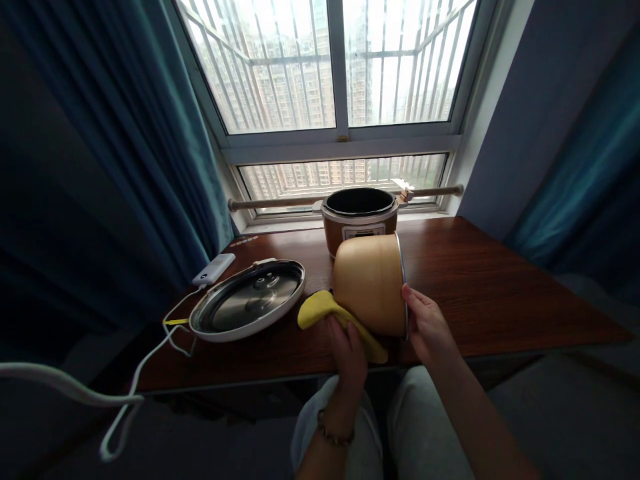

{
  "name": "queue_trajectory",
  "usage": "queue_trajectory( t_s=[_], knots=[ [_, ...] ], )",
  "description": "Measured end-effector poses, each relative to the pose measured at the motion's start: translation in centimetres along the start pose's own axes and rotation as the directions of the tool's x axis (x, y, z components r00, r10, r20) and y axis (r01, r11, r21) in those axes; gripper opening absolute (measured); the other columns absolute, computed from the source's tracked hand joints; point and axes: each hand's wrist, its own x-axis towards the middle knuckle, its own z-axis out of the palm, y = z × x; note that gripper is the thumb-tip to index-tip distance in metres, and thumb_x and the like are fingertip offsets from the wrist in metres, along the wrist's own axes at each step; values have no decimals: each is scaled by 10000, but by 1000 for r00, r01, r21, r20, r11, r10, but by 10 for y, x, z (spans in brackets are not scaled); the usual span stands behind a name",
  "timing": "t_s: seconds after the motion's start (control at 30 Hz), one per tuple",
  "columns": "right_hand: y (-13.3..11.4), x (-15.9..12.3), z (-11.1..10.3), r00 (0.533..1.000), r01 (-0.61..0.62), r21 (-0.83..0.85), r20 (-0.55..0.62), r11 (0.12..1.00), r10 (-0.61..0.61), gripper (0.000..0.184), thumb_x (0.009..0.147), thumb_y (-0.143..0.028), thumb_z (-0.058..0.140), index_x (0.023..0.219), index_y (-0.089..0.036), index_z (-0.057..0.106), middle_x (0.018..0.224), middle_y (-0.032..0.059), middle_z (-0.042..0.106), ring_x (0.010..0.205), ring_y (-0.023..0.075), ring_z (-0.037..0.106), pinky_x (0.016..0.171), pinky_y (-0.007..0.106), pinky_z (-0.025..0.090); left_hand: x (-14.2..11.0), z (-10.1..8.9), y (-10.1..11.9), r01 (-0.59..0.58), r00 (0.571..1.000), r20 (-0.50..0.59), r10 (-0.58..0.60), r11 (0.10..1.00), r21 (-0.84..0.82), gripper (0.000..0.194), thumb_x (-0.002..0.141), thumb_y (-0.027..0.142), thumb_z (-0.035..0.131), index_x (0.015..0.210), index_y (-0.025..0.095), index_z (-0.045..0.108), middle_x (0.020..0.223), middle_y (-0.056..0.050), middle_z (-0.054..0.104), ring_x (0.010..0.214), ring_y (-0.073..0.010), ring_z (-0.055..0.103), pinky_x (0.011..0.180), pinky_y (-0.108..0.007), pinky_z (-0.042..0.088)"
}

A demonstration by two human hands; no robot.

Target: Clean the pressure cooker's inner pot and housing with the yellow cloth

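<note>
A gold inner pot (369,283) is tipped on its side above the front of the table, its silver rim facing right. My right hand (430,327) grips that rim, thumb on the outside. Below the pot's left side, my left hand (347,350) presses a yellow cloth (320,308) against the outer wall; part of the cloth hangs under the pot. Behind the pot stands a rice cooker body (335,230) with its top uncovered and a dark inside. The pot hides part of the cooker's front. The pot's own inside is turned out of view.
On the left of the wooden table (470,280) lies a round lid (250,300), its glossy inner side up. Near it are a white power bank (214,269) and a white cable (145,363) running off the front edge. A barred window rises behind.
</note>
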Motion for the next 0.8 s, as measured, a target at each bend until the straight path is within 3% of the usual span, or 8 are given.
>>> queue_trajectory(
  t_s=[0.1, 0.27, 0.37, 0.5, 0.63, 0.73, 0.8],
  knots=[
    [4, 8, -5, 997, 70, -55, 24, 996, -69, 428, 703, -510, 634, 961, -170, 670, 868, 68, 703, 827, 226, 652, 748, 357, 510, 6, 0, 1, 84, 994, 78, -70, 979, -184, 542, 909, 423, 307, 1356, 118, 293, 1409, -149, 344, 1303, -209, 318, 1080, -349, 249],
    [33, 3, -33, 946, 280, -322, -70, 905, -317, 431, 723, -492, 616, 1047, -209, 654, 1037, 59, 670, 986, 230, 601, 877, 369, 453, 8, 0, 0, 130, 990, 79, -117, 971, -198, 550, 899, 434, 343, 1346, 114, 329, 1421, -137, 335, 1332, -202, 262, 1093, -330, 224],
    [54, -6, -53, 916, 292, -475, -111, 830, -385, 376, 712, -450, 635, 987, -198, 679, 1011, 52, 678, 980, 234, 595, 893, 372, 434, 7, 0, 1, 121, 991, 75, -108, 973, -197, 539, 898, 428, 349, 1345, 126, 338, 1418, -128, 345, 1336, -199, 253, 1093, -328, 229],
    [67, -9, -67, 915, 278, -518, -113, 809, -387, 337, 734, -447, 604, 920, -181, 696, 886, 41, 696, 870, 227, 608, 814, 355, 454, 5, 0, 3, 101, 993, 79, -89, 981, -165, 525, 897, 415, 348, 1345, 142, 337, 1406, -128, 365, 1326, -205, 278, 1084, -341, 252],
    [66, -3, -71, 924, 290, -461, -91, 838, -370, 340, 760, -440, 582, 940, -173, 690, 859, 27, 686, 830, 198, 592, 761, 306, 450, -1, 2, 4, -6, 998, 63, 6, 1000, 8, 552, 872, 420, 393, 1314, 92, 349, 1351, -183, 410, 1282, -247, 352, 1065, -400, 271],
    [65, 1, -74, 931, 296, -376, -94, 878, -354, 317, 768, -425, 582, 940, -182, 688, 848, 18, 680, 808, 181, 583, 750, 295, 442, -11, 8, 2, -116, 991, 82, 102, 977, 177, 484, 852, 430, 420, 1131, 46, 514, 1139, -235, 559, 1144, -323, 486, 977, -491, 350],
    [64, 0, -74, 936, 296, -336, -87, 894, -342, 303, 772, -418, 578, 933, -187, 690, 832, 17, 676, 784, 177, 580, 739, 295, 443, -17, 13, 0, -242, 966, 156, 207, 937, 252, 410, 848, 408, 434, 994, 61, 596, 992, -233, 622, 1063, -355, 539, 931, -537, 370]
  ],
)
